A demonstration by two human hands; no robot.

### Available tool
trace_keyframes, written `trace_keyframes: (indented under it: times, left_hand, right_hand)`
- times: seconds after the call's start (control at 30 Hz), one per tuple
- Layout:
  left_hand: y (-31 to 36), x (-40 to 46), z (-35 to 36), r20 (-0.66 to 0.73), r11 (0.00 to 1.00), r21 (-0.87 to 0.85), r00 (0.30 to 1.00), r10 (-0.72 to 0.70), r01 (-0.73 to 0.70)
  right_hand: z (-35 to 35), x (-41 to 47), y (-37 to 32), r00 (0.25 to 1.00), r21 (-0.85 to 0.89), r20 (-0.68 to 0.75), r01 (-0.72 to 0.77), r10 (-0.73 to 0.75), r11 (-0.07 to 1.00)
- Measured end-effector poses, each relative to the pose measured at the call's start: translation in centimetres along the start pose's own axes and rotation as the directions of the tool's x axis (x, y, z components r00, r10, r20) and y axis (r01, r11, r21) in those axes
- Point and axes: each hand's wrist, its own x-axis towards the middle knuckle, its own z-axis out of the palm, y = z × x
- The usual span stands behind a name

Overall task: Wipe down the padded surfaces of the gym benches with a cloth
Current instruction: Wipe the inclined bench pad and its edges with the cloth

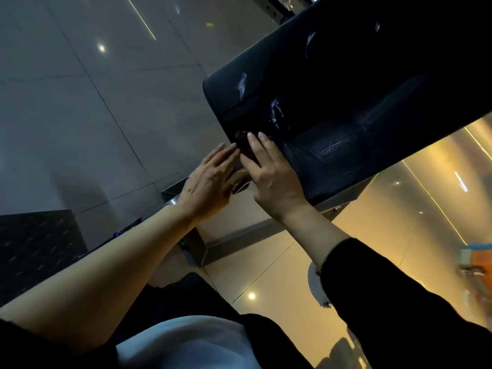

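dark padded bench (346,83) filling the upper right, tilted across the view, shiny with a few wet-looking streaks on the surface. both hands meeting at its lower left edge. right hand (271,174) laid flat, fingers (255,145) straight and pressing on a small dark cloth (243,145) right at the edge of the pad. cloth mostly hidden under the fingers, looks dark reddish, hard to tell more. left hand (210,185) just beside it, fingers stretched out and relaxed, tips touching or almost touching the cloth, can't tell which. nothing gripped on either side from what shows, no curling round the cloth.

left forearm bare, right arm in a black sleeve (386,296). metal frame (239,235) of the bench below the hands, running down toward glossy floor tiles (93,102), grey on the left and lit warm yellow on the right, with small ceiling light reflections. dark textured mat (34,246) at the lower left. something pale, maybe clothing (183,342), at the bottom middle. blurry orange and blue thing (476,259) at the far right edge, too smeared to say what.
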Motion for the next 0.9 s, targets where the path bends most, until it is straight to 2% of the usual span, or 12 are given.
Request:
trace_keyframes:
  times: [0.13, 0.27, 0.3, 0.37, 0.43, 0.5, 0.57, 0.63, 0.73, 0.8, 0.9]
  left_hand:
    - [-0.5, -0.2, -0.3, -0.075, 0.999, -0.019, 0.997, -0.034, 0.033]
    - [-0.2, 0.4, -0.6, -0.049, 0.999, -0.035, 0.999, -0.005, 0.003]
    - [-0.1, 0.7, -0.7, -0.037, 0.999, -0.040, 0.999, 0.005, -0.007]
    - [-0.1, 1.4, -0.8, -0.015, 0.999, -0.035, 1.000, 0.022, -0.022]
    - [0.0, 2.1, -0.9, -0.004, 1.000, -0.021, 1.000, 0.012, -0.012]
    - [0.1, 2.8, -0.9, -0.015, 1.000, -0.018, 1.000, -0.023, 0.023]
    - [0.1, 3.4, -0.9, -0.026, 0.998, -0.028, 0.998, -0.058, 0.057]
    - [0.1, 3.8, -0.9, -0.038, 0.997, -0.050, 0.997, -0.061, 0.060]
    - [-0.3, 3.9, -1.0, -0.026, 0.997, -0.055, 0.999, -0.048, 0.046]
    - [-0.6, 3.8, -1.0, -0.006, 0.999, -0.019, 0.999, -0.036, 0.036]
    - [-0.7, 3.6, -1.0, 0.011, 0.999, -0.011, 0.999, -0.041, 0.041]
  right_hand:
    - [0.1, -2.4, 0.2, 0.999, -0.037, -0.003, 0.043, -0.043, 0.998]
    - [-1.2, -5.2, 2.6, 0.981, -0.092, 0.052, 0.192, -0.187, 0.977]
    - [-1.8, -4.4, 3.9, 0.986, -0.107, 0.036, 0.168, -0.165, 0.980]
    - [-2.9, -1.4, 6.3, 0.999, -0.124, -0.046, -0.014, 0.008, 0.992]
    - [-3.6, 1.7, 7.4, 0.964, -0.070, -0.139, -0.237, 0.226, 0.969]
    - [-2.8, 3.3, 6.1, 0.924, -0.034, -0.206, -0.335, 0.321, 0.942]
    - [-1.1, 3.2, 3.6, 0.946, -0.029, -0.201, -0.267, 0.256, 0.963]
    - [0.2, 1.8, 1.4, 0.992, -0.006, -0.098, -0.078, 0.077, 0.997]
    - [-0.7, 1.4, 2.6, 0.990, -0.012, 0.039, 0.133, -0.133, 0.991]
    - [-2.4, 3.4, 5.3, 0.999, -0.056, 0.019, 0.049, -0.048, 0.997]
    - [-3.8, 6.6, 8.0, 0.960, -0.034, -0.121, -0.258, 0.252, 0.966]
